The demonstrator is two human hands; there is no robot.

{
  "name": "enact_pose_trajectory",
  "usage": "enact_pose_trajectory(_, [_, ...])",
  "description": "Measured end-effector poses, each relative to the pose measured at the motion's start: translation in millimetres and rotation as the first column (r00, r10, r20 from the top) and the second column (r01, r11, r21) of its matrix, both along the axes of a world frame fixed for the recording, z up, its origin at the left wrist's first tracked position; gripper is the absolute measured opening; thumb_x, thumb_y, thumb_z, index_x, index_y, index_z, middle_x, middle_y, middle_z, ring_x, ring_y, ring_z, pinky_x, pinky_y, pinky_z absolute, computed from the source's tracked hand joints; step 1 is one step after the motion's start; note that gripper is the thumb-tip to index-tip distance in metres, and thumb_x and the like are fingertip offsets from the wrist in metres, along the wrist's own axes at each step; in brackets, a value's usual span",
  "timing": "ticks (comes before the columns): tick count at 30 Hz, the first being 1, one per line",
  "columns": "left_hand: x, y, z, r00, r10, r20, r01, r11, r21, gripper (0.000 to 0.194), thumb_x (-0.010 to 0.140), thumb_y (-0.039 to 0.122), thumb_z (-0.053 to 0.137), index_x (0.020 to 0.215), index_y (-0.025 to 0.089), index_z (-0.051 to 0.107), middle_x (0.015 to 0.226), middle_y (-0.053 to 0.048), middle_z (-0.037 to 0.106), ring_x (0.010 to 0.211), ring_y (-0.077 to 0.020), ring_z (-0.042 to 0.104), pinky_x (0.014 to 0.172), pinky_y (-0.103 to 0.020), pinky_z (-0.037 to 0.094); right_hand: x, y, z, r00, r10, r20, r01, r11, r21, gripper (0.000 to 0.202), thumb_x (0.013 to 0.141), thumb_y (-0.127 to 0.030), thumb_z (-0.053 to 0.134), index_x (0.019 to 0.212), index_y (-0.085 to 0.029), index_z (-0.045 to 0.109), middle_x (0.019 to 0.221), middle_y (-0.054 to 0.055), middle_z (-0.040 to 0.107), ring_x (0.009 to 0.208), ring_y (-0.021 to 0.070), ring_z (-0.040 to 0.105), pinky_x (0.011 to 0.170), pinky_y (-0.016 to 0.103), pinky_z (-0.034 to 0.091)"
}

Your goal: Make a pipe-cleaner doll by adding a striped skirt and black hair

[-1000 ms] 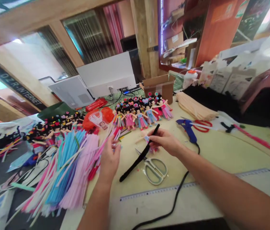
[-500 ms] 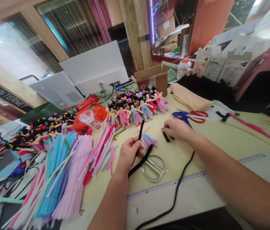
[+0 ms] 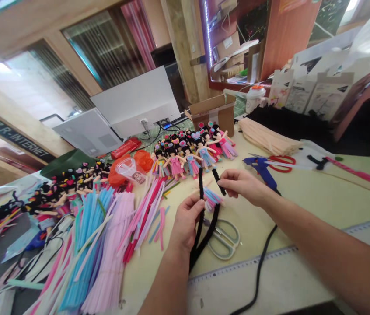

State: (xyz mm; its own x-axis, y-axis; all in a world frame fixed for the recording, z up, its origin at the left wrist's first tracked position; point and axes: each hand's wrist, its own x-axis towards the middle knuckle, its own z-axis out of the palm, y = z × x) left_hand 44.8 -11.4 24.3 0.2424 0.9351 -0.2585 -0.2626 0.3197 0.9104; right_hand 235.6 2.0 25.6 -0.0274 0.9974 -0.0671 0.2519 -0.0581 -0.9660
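My left hand (image 3: pixel 185 225) pinches a long black pipe cleaner (image 3: pixel 201 186). It is bent, with one end upright above the fingers and another length curving up beside the hand. Between thumb and fingers, my right hand (image 3: pixel 244 187) grips a short black pipe cleaner piece (image 3: pixel 218 181), slanted close to the long one's upright end. Under and between the hands lies a small pink and blue striped doll skirt (image 3: pixel 210 197). Grey-handled scissors (image 3: pixel 227 236) rest on the table just right of my left hand, their blades partly hidden by the black pipe cleaner.
Finished dolls (image 3: pixel 190 157) stand grouped ahead, before a cardboard box (image 3: pixel 211 114). Bundled pastel pipe cleaners (image 3: pixel 106 258) lie left. On the right are a blue glue gun (image 3: pixel 263 170), its cord trailing forward, red-handled scissors (image 3: pixel 283 164) and beige pipe cleaners (image 3: pixel 267 136). A ruler (image 3: pixel 253 263) runs along the front.
My right hand has brought the short black piece left and raised it beside the long pipe cleaner. The long one's end now stands straighter. The whole view has shifted slightly.
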Motion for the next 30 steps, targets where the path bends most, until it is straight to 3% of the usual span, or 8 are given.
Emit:
enact_pose_trajectory(2, [1.6,-2.0,-2.8,0.999,-0.027,-0.029,0.028,1.0,0.014,0.031,0.055,0.034,0.083,0.075,0.014,0.069,0.065,0.0,0.064,0.06,-0.0092,0.056,0.056,-0.02,0.042,-8.8,-4.8,1.0,0.94,0.013,-0.341,-0.023,0.999,-0.026,0.028,0.067,-0.042,0.069,0.069,-0.019,0.052,0.052,-0.004,0.055,0.046,0.009,0.05,0.044,0.02,0.036])
enact_pose_trajectory(6, [3.4,-3.6,-9.9,0.991,-0.07,-0.113,0.075,0.996,0.044,0.033,0.06,0.039,0.081,0.075,0.014,0.067,0.067,-0.001,0.065,0.055,-0.0085,0.053,0.052,-0.02,0.037,-23.4,-11.8,-0.4,0.84,-0.01,-0.542,-0.041,0.996,-0.082,0.036,0.058,-0.041,0.078,0.071,-0.018,0.053,0.056,-0.003,0.06,0.049,0.0091,0.056,0.044,0.019,0.039])
enact_pose_trajectory(16, [8.5,-10.5,2.2,0.973,-0.077,-0.218,0.117,0.977,0.179,0.024,0.07,0.031,0.073,0.087,0.014,0.07,0.08,-0.004,0.07,0.067,-0.0111,0.057,0.06,-0.021,0.04,-26.6,-13.5,-2.0,0.742,-0.006,-0.671,-0.062,0.995,-0.077,0.037,0.061,-0.038,0.081,0.073,-0.018,0.052,0.058,-0.004,0.061,0.047,0.0076,0.055,0.046,0.02,0.043])
enact_pose_trajectory(21, [8.4,-11.4,-0.3,0.973,-0.108,-0.202,0.141,0.978,0.155,0.024,0.071,0.033,0.069,0.085,0.015,0.063,0.075,0.0,0.064,0.054,-0.0086,0.054,0.054,-0.022,0.042,-30.3,-15.7,-1.3,0.734,0.002,-0.679,-0.067,0.995,-0.069,0.032,0.063,-0.031,0.078,0.072,-0.018,0.05,0.061,-0.005,0.06,0.049,0.0065,0.054,0.046,0.019,0.043])
enact_pose_trajectory(24, [8.0,-11.7,-2.3,0.964,-0.136,-0.229,0.175,0.971,0.16,0.023,0.075,0.037,0.065,0.084,0.016,0.058,0.067,0.003,0.059,0.044,-0.0061,0.048,0.046,-0.02,0.036,-32.5,-16.3,-0.4,0.766,-0.023,-0.643,-0.007,0.999,-0.043,0.032,0.062,-0.025,0.074,0.086,-0.019,0.053,0.065,-0.006,0.058,0.05,0.0078,0.055,0.044,0.019,0.042])
enact_pose_trajectory(27, [7.7,-11.8,-2.7,0.951,-0.152,-0.268,0.204,0.962,0.179,0.025,0.079,0.04,0.061,0.082,0.017,0.055,0.061,0.005,0.054,0.04,-0.0044,0.042,0.042,-0.019,0.031,-33.5,-17.1,1.1,0.812,-0.014,-0.584,0.023,1.0,0.008,0.052,0.064,-0.02,0.067,0.112,-0.023,0.05,0.068,-0.007,0.057,0.051,0.0087,0.056,0.043,0.019,0.043])
enact_pose_trajectory(30, [7.3,-11.6,-2.8,0.941,-0.133,-0.312,0.204,0.957,0.206,0.026,0.079,0.041,0.061,0.079,0.016,0.055,0.059,0.005,0.052,0.041,-0.0044,0.041,0.042,-0.018,0.03,-33.9,-18.2,1.2,0.851,0.023,-0.525,0.02,0.997,0.075,0.061,0.067,-0.018,0.062,0.126,-0.026,0.046,0.07,-0.008,0.055,0.048,0.0073,0.054,0.044,0.019,0.043])
